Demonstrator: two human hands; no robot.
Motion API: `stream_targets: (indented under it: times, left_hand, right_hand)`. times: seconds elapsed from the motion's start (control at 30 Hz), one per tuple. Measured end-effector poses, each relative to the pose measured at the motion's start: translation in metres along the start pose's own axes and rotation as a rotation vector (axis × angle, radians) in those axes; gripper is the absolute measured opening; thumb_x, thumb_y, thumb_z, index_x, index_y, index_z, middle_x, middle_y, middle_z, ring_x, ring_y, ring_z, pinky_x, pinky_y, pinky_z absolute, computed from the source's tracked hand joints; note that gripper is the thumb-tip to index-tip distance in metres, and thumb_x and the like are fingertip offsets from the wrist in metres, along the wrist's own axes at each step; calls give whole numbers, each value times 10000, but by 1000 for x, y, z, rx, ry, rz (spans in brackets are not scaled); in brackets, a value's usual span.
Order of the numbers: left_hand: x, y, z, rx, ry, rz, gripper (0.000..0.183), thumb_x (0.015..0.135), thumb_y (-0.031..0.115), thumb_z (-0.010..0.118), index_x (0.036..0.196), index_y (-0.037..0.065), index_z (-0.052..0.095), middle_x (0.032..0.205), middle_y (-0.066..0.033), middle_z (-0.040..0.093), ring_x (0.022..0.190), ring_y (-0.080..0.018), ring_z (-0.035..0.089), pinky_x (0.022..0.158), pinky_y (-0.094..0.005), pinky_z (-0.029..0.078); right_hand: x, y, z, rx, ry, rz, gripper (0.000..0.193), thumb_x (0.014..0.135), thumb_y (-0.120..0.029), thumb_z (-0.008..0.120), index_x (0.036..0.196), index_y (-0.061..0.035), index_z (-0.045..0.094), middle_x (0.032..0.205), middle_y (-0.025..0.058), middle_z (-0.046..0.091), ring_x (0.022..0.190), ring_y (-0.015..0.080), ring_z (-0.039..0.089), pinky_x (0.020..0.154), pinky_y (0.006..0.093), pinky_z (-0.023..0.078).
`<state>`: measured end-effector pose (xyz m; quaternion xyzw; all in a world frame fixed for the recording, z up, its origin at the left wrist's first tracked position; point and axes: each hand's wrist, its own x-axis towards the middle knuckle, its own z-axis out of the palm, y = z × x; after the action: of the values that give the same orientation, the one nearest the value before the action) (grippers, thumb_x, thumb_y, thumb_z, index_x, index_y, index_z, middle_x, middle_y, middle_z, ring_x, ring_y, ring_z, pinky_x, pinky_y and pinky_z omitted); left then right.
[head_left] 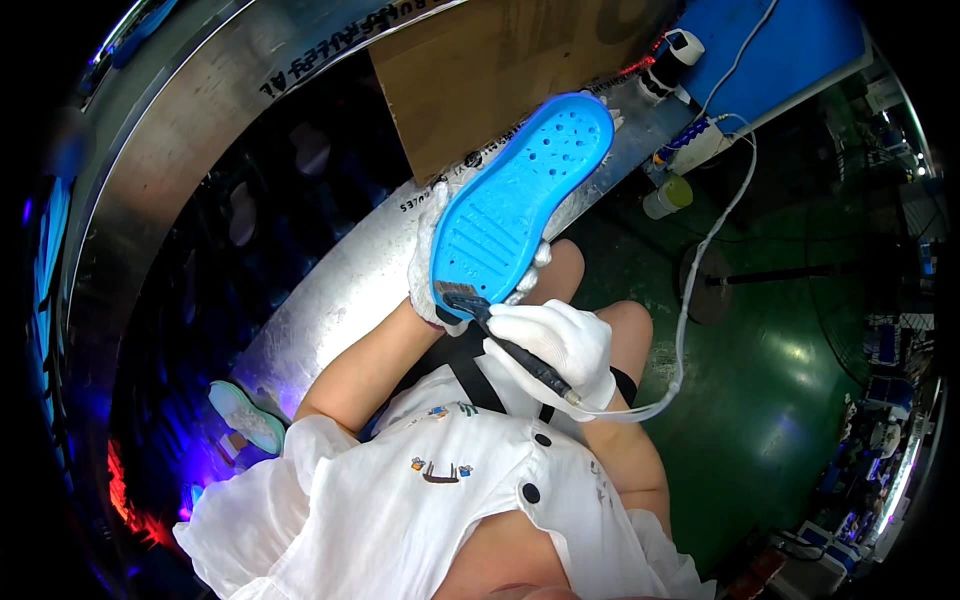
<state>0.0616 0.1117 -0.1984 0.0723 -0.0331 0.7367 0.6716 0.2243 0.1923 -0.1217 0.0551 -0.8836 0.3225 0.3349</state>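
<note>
From my remote seat I see the left hand [432, 262], in a white knit glove, wrapped around the upper of a shoe and holding it sole-up, so the bright blue outsole [520, 205] faces the camera and tilts away toward the cardboard sheet [480, 70]; the fingers are closed firmly on the shoe, though most of them are hidden behind the sole. The right hand [555, 345], also gloved in white, is closed pen-style around a slim dark brush handle [525, 362], with a pale hose [690, 290] trailing from its rear end up toward the blue bench [790, 50]. The brush's flat bristle head [460, 297] touches the heel edge of the outsole, just at the rim. To do this stroke well, I would judge that the bristles should stay flat on the rim and travel along the edge in one even pass, with the left hand turning the shoe rather than the right wrist reaching. The hose hangs near the knee and could tug the handle, so slack matters. A second, pale green sole [245, 415] lies low on the left, well apart.
</note>
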Motion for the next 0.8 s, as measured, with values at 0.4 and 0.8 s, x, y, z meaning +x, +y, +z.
stream_targets:
  times: [0.4, 0.8]
  left_hand:
    - [-3, -6, -5, -122, -64, -25, 983, 889, 731, 489, 1488, -30, 315, 1241, -411, 497, 975, -514, 636, 752, -543, 610]
    - [-3, 3, -2, -76, -96, -58, 899, 933, 703, 425, 1520, 29, 328, 1349, -366, 499, 1048, -528, 629, 823, -551, 588]
  right_hand:
    - [5, 2, 5, 85, 39, -4, 288, 672, -35, 834, 938, -52, 726, 923, 114, 740, 655, 218, 672, 581, 291, 532]
    - [12, -3, -13, 8, -166, -51, 264, 726, -150, 798, 976, -124, 719, 929, 20, 728, 696, 197, 654, 590, 303, 539]
